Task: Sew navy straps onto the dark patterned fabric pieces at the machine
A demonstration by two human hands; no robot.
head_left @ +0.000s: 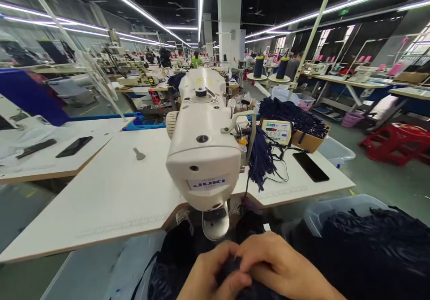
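My left hand (210, 273) and my right hand (277, 262) meet at the bottom middle, fingers bent and pinched together. Dark navy fabric (226, 267) shows between them; its exact shape is hidden by the fingers. Just beyond the hands is the head of a white JUKI sewing machine (204, 156), with its rounded metal work arm (215, 228) pointing toward me. The fingers are apart from this metal arm. More dark cloth (159, 282) lies below and to the left of my left hand.
A clear plastic bin (312, 221) of dark pieces stands at the right. On the white table (134, 192) are a small grey flat piece (139, 154), a phone (311, 167), a control box (276, 132) and navy strips (260, 156). A cardboard box (307, 142) holds more strips.
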